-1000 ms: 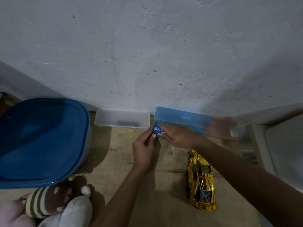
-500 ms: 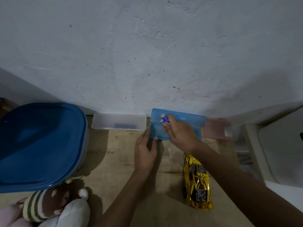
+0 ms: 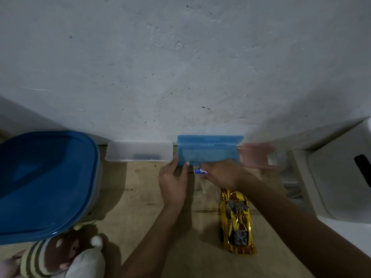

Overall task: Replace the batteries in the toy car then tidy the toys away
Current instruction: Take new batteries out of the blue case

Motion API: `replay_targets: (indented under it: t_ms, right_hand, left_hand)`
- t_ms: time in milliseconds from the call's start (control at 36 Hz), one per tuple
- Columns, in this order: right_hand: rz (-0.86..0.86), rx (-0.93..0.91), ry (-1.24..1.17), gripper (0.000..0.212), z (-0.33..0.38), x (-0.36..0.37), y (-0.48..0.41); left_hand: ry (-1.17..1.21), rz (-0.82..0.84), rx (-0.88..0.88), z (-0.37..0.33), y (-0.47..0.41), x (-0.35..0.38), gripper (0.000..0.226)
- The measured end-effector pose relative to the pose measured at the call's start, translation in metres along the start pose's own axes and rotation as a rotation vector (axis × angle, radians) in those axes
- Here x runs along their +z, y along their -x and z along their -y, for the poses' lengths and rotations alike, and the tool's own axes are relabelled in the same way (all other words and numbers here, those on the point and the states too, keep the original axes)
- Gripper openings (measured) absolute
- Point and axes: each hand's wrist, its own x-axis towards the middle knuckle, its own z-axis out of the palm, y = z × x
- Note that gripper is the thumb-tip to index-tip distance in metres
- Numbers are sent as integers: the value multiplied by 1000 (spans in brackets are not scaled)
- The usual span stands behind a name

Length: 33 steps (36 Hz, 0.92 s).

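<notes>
A gold toy car (image 3: 236, 221) lies on the wooden table, nose toward the wall. Against the wall stands a blue plastic case (image 3: 208, 151) with its lid raised. My left hand (image 3: 173, 183) touches the case's front left corner with relaxed fingers. My right hand (image 3: 222, 174) is just in front of the case and pinches a blue and white battery (image 3: 199, 170), held sideways above the table.
A clear plastic case (image 3: 138, 151) sits left of the blue one, a pink case (image 3: 259, 155) right of it. A big tub with a blue lid (image 3: 44, 183) fills the left. Plush toys (image 3: 60, 257) lie at bottom left. A white appliance (image 3: 331, 177) stands at right.
My right hand has drawn back from above the blue case toward me, carrying the battery down to just in front of the case. The left hand has stayed at the case's corner.
</notes>
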Motion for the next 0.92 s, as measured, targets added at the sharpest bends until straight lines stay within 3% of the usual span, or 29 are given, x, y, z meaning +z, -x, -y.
replay_targets:
  t_ms: [389,611,917]
  right_hand:
    - [-48,0,-107,34,-3,1,-2]
    - [-337,194,-331,31,-11,2,6]
    - [-345,273,-310,29,-19,11,1]
  left_hand:
    - [40,-2,5,-4,-1,-4,38]
    - [72,15,-3,0,-3,-4,36]
    - [223,44,-61,-5,1,1,44]
